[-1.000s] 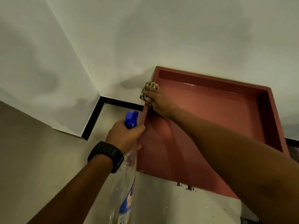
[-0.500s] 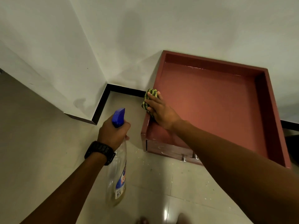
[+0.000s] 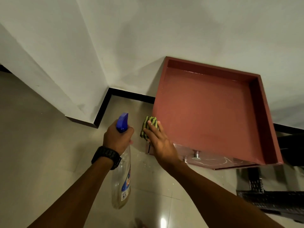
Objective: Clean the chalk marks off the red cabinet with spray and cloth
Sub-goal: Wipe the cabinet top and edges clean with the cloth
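Note:
The red cabinet [image 3: 212,112] stands against the white wall, seen from above, its recessed top wet and shiny. White chalk lines show on its front face [image 3: 218,160] below a metal knob. My right hand [image 3: 158,140] presses a green and black striped cloth [image 3: 148,126] against the cabinet's left front corner, fingers laid flat over it. My left hand [image 3: 117,137], with a black watch on the wrist, grips the neck of a clear spray bottle [image 3: 121,176] with a blue nozzle. The bottle hangs down left of the cabinet, nozzle pointing up.
A black skirting [image 3: 105,106] runs along the wall corner to the left of the cabinet. A dark perforated crate [image 3: 273,199] lies on the tiled floor at the lower right. The beige tiles [image 3: 49,145] are glossy.
My right hand slid the cloth along the cabinet's left rim, from the back corner to the front corner. The view pulled back, and the cabinet front with its chalk lines came into sight.

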Demonstrator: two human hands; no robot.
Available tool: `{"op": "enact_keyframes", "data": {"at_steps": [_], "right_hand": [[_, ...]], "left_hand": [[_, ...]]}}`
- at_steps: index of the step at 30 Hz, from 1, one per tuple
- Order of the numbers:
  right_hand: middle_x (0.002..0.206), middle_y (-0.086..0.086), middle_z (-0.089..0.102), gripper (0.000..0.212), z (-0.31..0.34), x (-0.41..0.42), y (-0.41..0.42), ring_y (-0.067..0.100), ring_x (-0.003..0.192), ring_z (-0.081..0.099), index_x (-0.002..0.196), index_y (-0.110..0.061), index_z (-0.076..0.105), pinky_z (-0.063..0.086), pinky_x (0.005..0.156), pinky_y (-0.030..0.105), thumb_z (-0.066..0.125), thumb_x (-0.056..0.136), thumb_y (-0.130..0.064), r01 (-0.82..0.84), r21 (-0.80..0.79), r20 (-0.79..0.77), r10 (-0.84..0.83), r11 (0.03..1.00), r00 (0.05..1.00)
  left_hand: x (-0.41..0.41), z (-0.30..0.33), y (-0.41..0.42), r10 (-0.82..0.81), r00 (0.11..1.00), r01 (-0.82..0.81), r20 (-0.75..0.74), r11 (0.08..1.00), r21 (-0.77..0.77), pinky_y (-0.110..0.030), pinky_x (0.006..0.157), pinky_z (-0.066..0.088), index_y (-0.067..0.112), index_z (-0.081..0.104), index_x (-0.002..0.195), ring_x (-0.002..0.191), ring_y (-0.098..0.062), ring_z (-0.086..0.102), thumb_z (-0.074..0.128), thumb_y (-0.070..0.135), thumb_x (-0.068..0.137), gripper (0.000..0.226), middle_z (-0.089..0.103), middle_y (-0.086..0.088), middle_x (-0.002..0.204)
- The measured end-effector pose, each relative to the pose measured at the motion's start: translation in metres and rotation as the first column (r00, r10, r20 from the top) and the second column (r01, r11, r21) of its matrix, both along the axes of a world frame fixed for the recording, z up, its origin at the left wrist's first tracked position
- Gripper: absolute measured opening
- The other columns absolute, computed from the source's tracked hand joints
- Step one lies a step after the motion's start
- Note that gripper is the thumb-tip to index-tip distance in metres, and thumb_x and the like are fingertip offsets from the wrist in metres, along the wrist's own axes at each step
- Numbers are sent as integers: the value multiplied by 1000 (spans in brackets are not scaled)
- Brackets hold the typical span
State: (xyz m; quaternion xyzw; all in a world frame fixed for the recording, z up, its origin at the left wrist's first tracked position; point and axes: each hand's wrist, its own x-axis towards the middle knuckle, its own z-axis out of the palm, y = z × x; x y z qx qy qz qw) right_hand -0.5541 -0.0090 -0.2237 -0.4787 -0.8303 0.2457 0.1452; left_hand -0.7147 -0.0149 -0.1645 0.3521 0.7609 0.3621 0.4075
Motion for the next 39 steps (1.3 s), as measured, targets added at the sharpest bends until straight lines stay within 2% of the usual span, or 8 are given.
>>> {"op": "enact_keyframes", "data": {"at_steps": [5,12,17,20,25,29,34,39], "right_hand": [[161,3,13,70,-16,36,9,29,148,2,149,-13,27,45,100,46,49,87,11,10,95,182,-28,995,983],[145,22,43,46,-30,126,9,50,138,25,131,-1,54,45,96,62,63,86,0,304,105,153,-317,947,936],[151,17,35,46,-34,248,7,40,144,19,138,-7,46,18,117,54,37,97,-26,572,110,352,-570,813,742],[152,18,33,55,-36,231,10,37,145,16,141,-5,40,7,119,51,20,97,-31,652,144,373,-651,745,661],[154,12,31,47,-37,87,10,41,145,9,144,-12,38,0,120,50,40,98,-20,529,132,181,-546,838,818],[156,11,28,54,-38,-4,0,40,146,9,147,-12,30,-5,116,51,42,95,-15,285,149,209,-312,947,927],[144,13,48,51,-35,35,2,42,138,33,137,-10,48,24,114,55,61,88,-15,186,180,213,-223,966,951],[152,12,36,49,-38,140,3,37,145,16,141,-8,43,14,120,48,49,94,-21,375,134,257,-398,917,881]], "left_hand": [[6,0,2,-23,1000,24,-14,999,46,-24,57,44,12,58,99,70,-24,68,62,16,86,13,63,-5,77],[28,-2,-6,-83,996,85,-36,994,73,-23,56,44,13,58,96,68,-25,67,62,15,85,12,65,-10,78],[36,-2,0,-112,992,116,-56,990,75,-25,56,47,15,57,93,72,-30,67,62,15,85,10,66,-14,78],[40,-5,3,-123,991,127,-58,990,69,-28,59,50,13,58,93,74,-34,67,63,15,84,10,66,-16,79],[46,-9,4,-129,990,132,-61,990,58,-29,60,49,12,58,93,76,-36,67,63,17,85,11,67,-20,83],[49,-10,7,-136,990,138,-42,989,57,-31,62,50,16,58,94,75,-31,67,63,20,85,11,67,-15,84],[60,-6,12,-156,985,160,-70,986,56,-30,63,50,17,60,91,71,-26,67,63,21,84,9,68,-12,80],[86,-3,18,-160,984,166,-76,983,76,-10,44,43,15,60,87,49,-2,60,64,17,84,5,62,-3,66]]}}
